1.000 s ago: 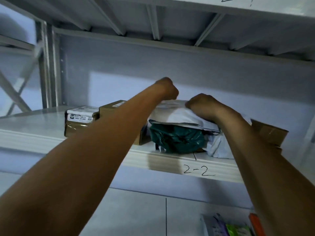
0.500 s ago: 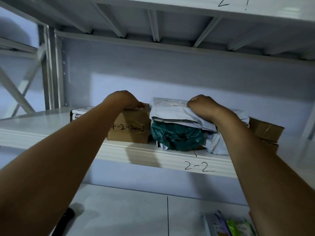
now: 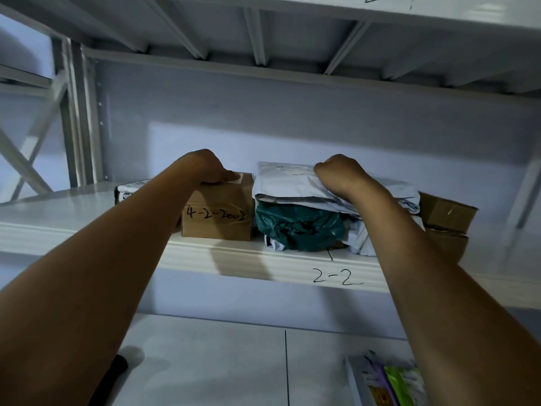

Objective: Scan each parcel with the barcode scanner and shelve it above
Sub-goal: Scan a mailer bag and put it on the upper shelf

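A grey-white poly mailer [image 3: 287, 183] lies on top of a dark green bag [image 3: 298, 227] on the white shelf [image 3: 257, 259] marked 2-2. My right hand [image 3: 341, 174] sits on the mailer's top with its fingers curled into it. To the left of the pile stands a brown cardboard box [image 3: 218, 218] with 4-2-2002 written on its front. My left hand [image 3: 205, 167] rests on the box's top, thumb flat along a white label; its fingertips are hidden behind the hand.
Left of the box is a labelled parcel [image 3: 128, 191], mostly behind my forearm. Stacked brown boxes [image 3: 448, 212] sit at the right. A steel upright [image 3: 79, 112] bounds the shelf's left. Below, a black object [image 3: 108, 379] and colourful parcels [image 3: 389, 382] lie on a white surface.
My left hand left the white mailer and moved left onto the top of the cardboard box. My right hand stayed on the mailer.
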A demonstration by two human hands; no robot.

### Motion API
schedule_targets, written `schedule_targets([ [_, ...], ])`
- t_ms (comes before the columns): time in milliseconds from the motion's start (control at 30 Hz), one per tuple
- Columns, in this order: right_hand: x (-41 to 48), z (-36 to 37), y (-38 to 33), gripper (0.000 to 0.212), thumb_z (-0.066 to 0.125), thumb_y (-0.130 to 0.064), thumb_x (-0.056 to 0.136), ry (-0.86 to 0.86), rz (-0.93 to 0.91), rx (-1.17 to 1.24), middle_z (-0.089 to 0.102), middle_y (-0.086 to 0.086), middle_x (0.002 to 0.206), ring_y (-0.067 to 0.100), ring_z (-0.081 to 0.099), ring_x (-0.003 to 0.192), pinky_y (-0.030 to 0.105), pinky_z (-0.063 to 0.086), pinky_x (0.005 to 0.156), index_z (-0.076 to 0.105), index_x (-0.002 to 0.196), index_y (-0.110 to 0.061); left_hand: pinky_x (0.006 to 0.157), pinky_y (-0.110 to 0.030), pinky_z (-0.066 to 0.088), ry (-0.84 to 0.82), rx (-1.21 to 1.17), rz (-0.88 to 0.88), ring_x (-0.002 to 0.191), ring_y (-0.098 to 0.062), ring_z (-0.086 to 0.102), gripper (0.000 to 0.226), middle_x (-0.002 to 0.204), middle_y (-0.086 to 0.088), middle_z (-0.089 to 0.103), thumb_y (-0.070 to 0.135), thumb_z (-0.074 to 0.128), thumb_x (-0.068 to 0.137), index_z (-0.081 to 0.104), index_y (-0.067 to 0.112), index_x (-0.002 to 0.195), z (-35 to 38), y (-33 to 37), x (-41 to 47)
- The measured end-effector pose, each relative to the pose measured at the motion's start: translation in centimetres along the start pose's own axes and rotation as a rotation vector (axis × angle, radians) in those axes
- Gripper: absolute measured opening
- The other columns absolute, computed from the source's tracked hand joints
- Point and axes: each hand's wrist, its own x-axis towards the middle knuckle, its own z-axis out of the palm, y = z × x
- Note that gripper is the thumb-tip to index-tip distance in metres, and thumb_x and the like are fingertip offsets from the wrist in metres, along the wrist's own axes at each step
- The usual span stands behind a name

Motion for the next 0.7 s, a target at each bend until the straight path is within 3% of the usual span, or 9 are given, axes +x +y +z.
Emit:
schedule_targets([
  [133,0.1,0.2,-0.4,0.031,0.042,-0.016,0.1,0.061,0.044,-0.002,0.048,0.008,0.074,0.02,0.042,0.064,0.032,0.031,0.054,0.042,0.07,-0.008,0.094,-0.037,0.041,0.024,-0.01,0.011,0.12,-0.036,0.059,0.07,0.111,-0.017,0.058,0.059,0.055,0.1,0.06,-0.006,0.124,0.4,-0.2,0.2],
  [267,-0.2,0.9,-0.3,0.032,0.042,-0.018,0.099,0.143,0.067,-0.013,0.048,0.006,0.072,0.021,0.044,0.062,0.031,0.03,0.054,0.043,0.068,-0.009,0.086,-0.036,0.039,0.036,-0.059,0.015,0.101,-0.032,0.056,0.06,0.103,-0.014,0.055,0.061,0.058,0.097,0.055,0.001,0.106,0.8,-0.5,1.0],
  [333,-0.3,1.2,-0.2,0.034,0.041,-0.021,0.1,0.164,0.071,-0.022,0.05,0.006,0.072,0.02,0.045,0.063,0.03,0.03,0.054,0.045,0.068,-0.009,0.085,-0.036,0.037,0.041,-0.083,0.016,0.103,-0.032,0.056,0.059,0.104,-0.013,0.055,0.061,0.06,0.096,0.051,0.003,0.102,0.9,-0.6,1.2],
  [500,-0.3,1.2,-0.4,0.033,0.041,-0.023,0.1,0.155,0.101,-0.066,0.052,0.006,0.075,0.02,0.046,0.065,0.03,0.03,0.056,0.048,0.07,-0.01,0.087,-0.036,0.038,0.049,-0.119,0.012,0.11,-0.032,0.058,0.062,0.107,-0.012,0.055,0.061,0.058,0.097,0.058,0.001,0.117,1.0,-0.6,0.9],
  [567,-0.4,1.1,-1.0,0.028,0.042,-0.02,0.098,0.133,0.115,-0.129,0.055,0.006,0.08,0.022,0.049,0.068,0.03,0.035,0.062,0.049,0.073,-0.011,0.088,-0.036,0.039,0.055,-0.132,0.021,0.109,-0.031,0.058,0.06,0.108,-0.011,0.055,0.06,0.057,0.098,0.059,0.004,0.118,1.3,-0.7,0.8],
  [633,-0.5,0.9,-2.0,0.021,0.043,-0.017,0.098,0.127,0.098,-0.2,0.057,0.008,0.091,0.027,0.054,0.081,0.034,0.045,0.081,0.051,0.079,-0.01,0.087,-0.036,0.041,0.073,-0.13,0.029,0.1,-0.028,0.053,0.05,0.108,-0.01,0.055,0.059,0.056,0.099,0.056,0.01,0.109,1.4,-0.7,0.7],
  [700,-0.6,1.1,-3.3,0.016,0.044,-0.017,0.098,0.144,0.047,-0.222,0.057,0.009,0.097,0.031,0.054,0.09,0.039,0.045,0.095,0.052,0.086,-0.011,0.085,-0.036,0.041,0.095,-0.121,0.027,0.097,-0.026,0.051,0.044,0.103,-0.008,0.054,0.056,0.055,0.1,0.051,0.012,0.104,1.4,-0.7,0.6],
])
